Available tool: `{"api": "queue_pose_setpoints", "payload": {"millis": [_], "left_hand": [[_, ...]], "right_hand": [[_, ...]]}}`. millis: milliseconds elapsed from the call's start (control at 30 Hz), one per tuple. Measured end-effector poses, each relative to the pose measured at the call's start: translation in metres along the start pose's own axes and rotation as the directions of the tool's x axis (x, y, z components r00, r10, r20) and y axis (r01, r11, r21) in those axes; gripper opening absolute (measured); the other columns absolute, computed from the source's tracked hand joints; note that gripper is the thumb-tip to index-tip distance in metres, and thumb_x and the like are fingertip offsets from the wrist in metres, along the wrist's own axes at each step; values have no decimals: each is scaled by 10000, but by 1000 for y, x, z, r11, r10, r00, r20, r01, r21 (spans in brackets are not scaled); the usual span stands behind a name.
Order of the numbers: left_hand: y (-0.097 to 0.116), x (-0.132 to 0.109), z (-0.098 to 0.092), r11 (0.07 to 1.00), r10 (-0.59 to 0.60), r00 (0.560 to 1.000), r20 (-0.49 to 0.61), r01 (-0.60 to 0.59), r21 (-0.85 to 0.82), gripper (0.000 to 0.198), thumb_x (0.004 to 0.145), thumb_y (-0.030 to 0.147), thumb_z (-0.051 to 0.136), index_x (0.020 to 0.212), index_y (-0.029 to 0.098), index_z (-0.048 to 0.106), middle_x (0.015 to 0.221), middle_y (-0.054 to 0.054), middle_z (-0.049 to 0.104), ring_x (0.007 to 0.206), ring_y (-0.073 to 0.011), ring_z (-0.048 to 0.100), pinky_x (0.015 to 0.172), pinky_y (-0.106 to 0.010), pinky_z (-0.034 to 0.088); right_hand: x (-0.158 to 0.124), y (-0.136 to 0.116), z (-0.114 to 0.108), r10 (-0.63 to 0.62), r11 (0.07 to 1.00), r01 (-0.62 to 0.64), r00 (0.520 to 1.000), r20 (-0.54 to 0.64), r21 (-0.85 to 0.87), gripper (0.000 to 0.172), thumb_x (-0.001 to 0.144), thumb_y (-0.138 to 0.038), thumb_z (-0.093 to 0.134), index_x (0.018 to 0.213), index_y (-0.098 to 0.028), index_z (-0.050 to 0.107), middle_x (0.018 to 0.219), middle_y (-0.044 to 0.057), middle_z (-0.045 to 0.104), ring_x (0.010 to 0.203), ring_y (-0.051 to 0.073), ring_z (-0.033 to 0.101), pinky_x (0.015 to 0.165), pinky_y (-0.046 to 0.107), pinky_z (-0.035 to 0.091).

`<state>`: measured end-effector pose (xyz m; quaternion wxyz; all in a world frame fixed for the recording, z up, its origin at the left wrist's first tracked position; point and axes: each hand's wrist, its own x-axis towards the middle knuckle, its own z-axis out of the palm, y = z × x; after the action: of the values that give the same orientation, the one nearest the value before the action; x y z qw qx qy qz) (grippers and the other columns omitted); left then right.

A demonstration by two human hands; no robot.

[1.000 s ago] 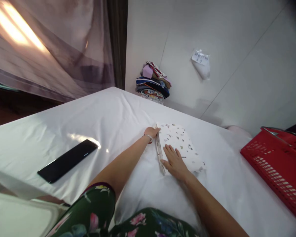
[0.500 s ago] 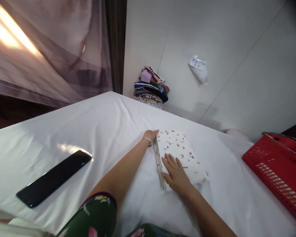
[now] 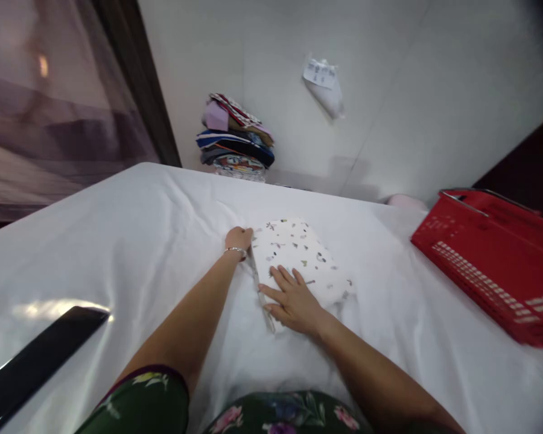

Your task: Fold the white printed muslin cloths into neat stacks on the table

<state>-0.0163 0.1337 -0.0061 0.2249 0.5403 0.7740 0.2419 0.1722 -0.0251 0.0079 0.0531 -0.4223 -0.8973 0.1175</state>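
A folded white cloth (image 3: 298, 247) with a small scattered print lies on the white-covered surface in front of me. At its far left corner, my left hand (image 3: 239, 239) is closed on the edge, and its fingertips are partly hidden. My right hand (image 3: 294, 299) rests flat on the near part of the cloth, fingers spread, with the thumb close to the left edge. Several layers show along that left side. The right end of the cloth looks slightly uneven.
A black phone-like slab (image 3: 40, 361) lies at the left. To the right stands a red plastic basket (image 3: 493, 265) with a metal handle. Beyond the far edge is a stack of folded clothes (image 3: 238, 141). A paper note (image 3: 322, 81) hangs on the pale wall.
My view has swung, so everything sits further left in the picture and more of the basket shows. Both hands stay on the folded cloth; the right hand's fingers look a little more spread.
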Motion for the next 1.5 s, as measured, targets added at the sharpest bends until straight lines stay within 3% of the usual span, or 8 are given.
{"api": "queue_pose_setpoints", "payload": {"millis": [200,267,333,433,633,767,867,1500], "left_hand": [[17,-8,-13,991,20,1000,4,-20,132,444,778,379,426,1063,76,580,1041,-215,615,980,-340,562,786,-410,434],[27,-17,-17,974,138,988,-76,-121,189,538,766,416,465,1182,76,498,1173,-223,540,1068,-358,507,850,-443,411],[35,-31,-14,907,382,917,-116,-349,235,559,793,436,446,1246,109,442,1279,-182,468,1171,-324,431,954,-423,352],[39,-53,1,741,627,778,43,-613,273,507,844,434,373,1268,162,433,1388,-102,376,1282,-260,305,1055,-378,227],[25,-64,24,700,583,787,202,-613,367,554,858,479,300,1316,187,405,1451,-81,281,1332,-265,204,1067,-422,154],[23,-59,23,686,574,785,234,-617,387,603,857,515,244,1336,178,385,1462,-75,258,1338,-268,191,1068,-426,151],[25,-60,23,671,577,779,247,-624,400,627,857,530,206,1346,173,372,1461,-75,260,1337,-270,193,1067,-430,154],[19,-60,28,706,590,771,241,-637,311,614,855,542,250,1342,188,372,1463,-70,256,1344,-254,162,1083,-421,93]], "right_hand": [[0,3,-2,-15,1000,15,999,-34,4,476,897,-544,293,1329,-361,370,1491,32,146,1350,290,121,1045,540,119],[0,5,-1,-24,1000,23,998,-56,-15,472,897,-548,283,1321,-364,380,1486,39,162,1345,295,133,1037,543,128],[0,4,1,-35,999,32,994,-99,-39,468,897,-549,279,1311,-363,393,1474,53,196,1337,297,155,1025,547,146],[-2,-2,2,-48,996,32,980,-194,-86,451,904,-517,299,1293,-325,425,1424,69,309,1308,268,232,1026,509,174],[-40,17,-14,-112,993,121,927,-359,3,330,921,-280,313,1131,-209,557,1118,45,611,1107,141,484,1047,372,207],[-90,73,-17,199,978,-123,781,-592,166,364,820,-202,425,1160,-158,549,1204,91,560,1131,179,473,996,356,317],[-115,104,-5,436,898,-298,699,-567,323,452,752,-227,527,1195,-137,530,1229,119,535,1135,222,471,971,372,358],[-115,138,20,499,855,-303,702,-508,421,362,744,-235,496,1084,-205,613,953,40,643,844,180,581,788,328,456]]}}
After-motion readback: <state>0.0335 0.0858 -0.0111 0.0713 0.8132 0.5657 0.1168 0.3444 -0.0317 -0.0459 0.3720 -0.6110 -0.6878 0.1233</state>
